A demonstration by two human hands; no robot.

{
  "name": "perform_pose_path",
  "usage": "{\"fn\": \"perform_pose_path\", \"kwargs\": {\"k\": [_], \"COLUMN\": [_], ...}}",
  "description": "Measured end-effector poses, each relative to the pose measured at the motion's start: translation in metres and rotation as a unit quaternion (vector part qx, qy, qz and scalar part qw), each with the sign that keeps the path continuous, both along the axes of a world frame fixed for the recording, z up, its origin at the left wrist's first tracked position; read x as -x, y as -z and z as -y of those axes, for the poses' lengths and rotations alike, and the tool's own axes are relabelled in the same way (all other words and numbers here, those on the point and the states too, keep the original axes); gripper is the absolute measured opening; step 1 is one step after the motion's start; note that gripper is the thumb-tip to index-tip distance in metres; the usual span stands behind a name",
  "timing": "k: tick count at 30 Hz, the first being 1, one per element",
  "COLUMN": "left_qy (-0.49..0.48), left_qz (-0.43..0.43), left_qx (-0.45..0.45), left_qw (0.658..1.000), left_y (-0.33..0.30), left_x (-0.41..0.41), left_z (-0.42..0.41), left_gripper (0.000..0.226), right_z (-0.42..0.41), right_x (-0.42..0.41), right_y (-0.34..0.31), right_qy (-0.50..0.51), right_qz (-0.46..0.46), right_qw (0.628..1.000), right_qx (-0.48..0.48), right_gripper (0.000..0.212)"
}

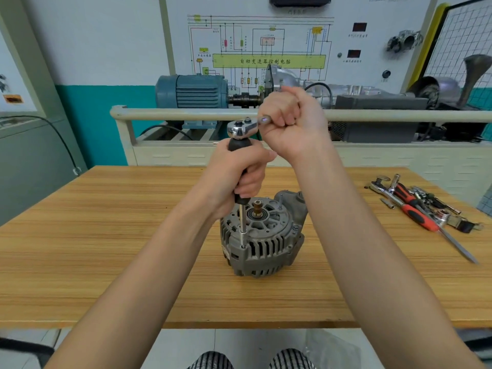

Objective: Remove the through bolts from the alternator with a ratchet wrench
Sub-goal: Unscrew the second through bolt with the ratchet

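Note:
A grey alternator (262,246) stands upright in the middle of the wooden table (106,249), its brass shaft end pointing up. A long driver extension (242,225) rises vertically from a bolt hole on the alternator's near left rim. My left hand (239,171) grips the extension's black handle. On top of that handle sits the chrome head of the ratchet wrench (241,128). My right hand (290,123) is curled round the ratchet's handle, which points right. The bolt under the extension's tip is hidden.
A pile of tools lies at the table's right edge: a red-handled screwdriver (415,211), a second ratchet (383,186) and several sockets. Behind the table stands a training rig with a blue motor (191,91) and a railing (186,114).

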State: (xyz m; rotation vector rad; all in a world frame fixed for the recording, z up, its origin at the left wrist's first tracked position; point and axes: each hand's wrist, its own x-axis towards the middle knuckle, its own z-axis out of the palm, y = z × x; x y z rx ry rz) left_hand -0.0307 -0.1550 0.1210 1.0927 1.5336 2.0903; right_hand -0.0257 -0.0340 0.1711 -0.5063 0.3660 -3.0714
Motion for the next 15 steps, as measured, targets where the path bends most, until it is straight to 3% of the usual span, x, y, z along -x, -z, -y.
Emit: {"fn": "perform_pose_path", "kwargs": {"k": [3,5,9,11,13,15], "left_qy": [-0.060,-0.120,-0.193,-0.200,-0.191,-0.154], "left_qz": [0.007,0.013,-0.005,-0.019,-0.018,-0.016], "left_qx": [-0.013,-0.023,-0.020,-0.024,-0.023,-0.012], "left_qw": [0.998,0.992,0.981,0.979,0.981,0.988], "left_y": [0.000,0.001,0.002,0.003,0.003,0.001], "left_x": [-0.004,-0.006,-0.010,-0.012,-0.010,-0.006], "left_z": [-0.002,-0.006,-0.013,-0.014,-0.011,-0.005], "left_gripper": [0.042,0.048,0.045,0.042,0.043,0.044], "right_z": [0.006,0.016,0.050,0.056,0.049,0.034], "right_x": [-0.018,-0.038,-0.068,-0.070,-0.066,-0.057], "right_y": [0.004,0.009,0.028,0.031,0.026,0.017], "right_qy": [0.103,0.223,0.457,0.490,0.454,0.374], "right_qz": [-0.036,-0.080,-0.194,-0.221,-0.212,-0.169], "right_qw": [0.994,0.972,0.864,0.838,0.861,0.909], "right_qx": [0.020,-0.005,-0.081,-0.096,-0.090,-0.067], "right_gripper": [0.057,0.051,0.050,0.048,0.050,0.048]}}
